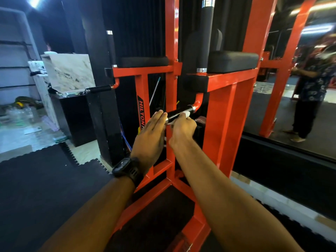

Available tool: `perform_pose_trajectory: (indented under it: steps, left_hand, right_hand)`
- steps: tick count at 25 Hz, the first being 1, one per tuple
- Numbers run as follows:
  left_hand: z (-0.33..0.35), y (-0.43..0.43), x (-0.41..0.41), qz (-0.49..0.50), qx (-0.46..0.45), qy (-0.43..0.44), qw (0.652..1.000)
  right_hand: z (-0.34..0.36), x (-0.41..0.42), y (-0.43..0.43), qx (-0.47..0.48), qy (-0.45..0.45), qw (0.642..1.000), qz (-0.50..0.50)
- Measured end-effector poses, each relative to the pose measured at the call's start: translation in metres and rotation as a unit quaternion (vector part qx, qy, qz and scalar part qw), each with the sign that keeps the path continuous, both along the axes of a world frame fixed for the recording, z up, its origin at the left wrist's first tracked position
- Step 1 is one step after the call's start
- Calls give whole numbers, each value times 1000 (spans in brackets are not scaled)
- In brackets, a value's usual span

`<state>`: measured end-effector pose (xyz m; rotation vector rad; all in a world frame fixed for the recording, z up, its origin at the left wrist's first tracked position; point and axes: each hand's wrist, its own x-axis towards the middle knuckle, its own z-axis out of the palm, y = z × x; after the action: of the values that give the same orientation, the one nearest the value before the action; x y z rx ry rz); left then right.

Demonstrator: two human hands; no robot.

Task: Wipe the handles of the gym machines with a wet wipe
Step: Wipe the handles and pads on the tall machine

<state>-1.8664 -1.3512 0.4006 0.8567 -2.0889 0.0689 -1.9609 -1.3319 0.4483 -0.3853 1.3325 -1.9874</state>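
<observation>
- Wet wipe, white and crumpled, is curled by the right hand around the short black horizontal handle low on the machine, apparently to rub along the grip.
- Left hand, fingers straight and pressed together, lies flat against the handle's free end, seemingly steadying it.
- Glossy grip meets a chrome collar at the red steel frame.
- Upright black foam handle stands above.

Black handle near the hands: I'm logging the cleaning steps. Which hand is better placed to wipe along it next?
Right, probably. The right hand presses the wipe onto the handle, fingers curled round it. The left hand lies flat with straight fingers at the handle's free end and holds no wipe.
</observation>
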Motion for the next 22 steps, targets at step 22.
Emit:
perform_pose_trajectory:
  steps: [22]
  left_hand:
    - [3, 4, 2, -75, 20, 71, 994]
  right_hand:
    - [-14, -56, 6, -77, 740, 668, -24]
